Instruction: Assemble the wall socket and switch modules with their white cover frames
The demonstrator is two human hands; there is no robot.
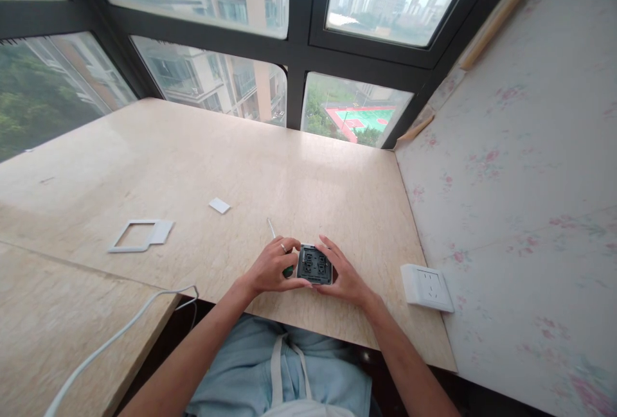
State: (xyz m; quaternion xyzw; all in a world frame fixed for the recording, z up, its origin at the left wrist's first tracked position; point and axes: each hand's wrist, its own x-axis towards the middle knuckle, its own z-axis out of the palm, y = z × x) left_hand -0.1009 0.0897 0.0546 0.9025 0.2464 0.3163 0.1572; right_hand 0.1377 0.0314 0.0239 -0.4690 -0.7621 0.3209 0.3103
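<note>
We are holding dark square module (314, 265) in both hands over ledge (337, 186), near its front edge. Left hand (270, 267) is pinching one side, right hand (348, 280) opposite side. Left fingers are covering much of green-handled screwdriver (288, 272); how gripped, we cannot tell. Module's underside is hiding. White cable (116, 333) is running out of view. Room is stretching ahead toward window frame (296, 51); socket (427, 287) is bounding right.
</note>
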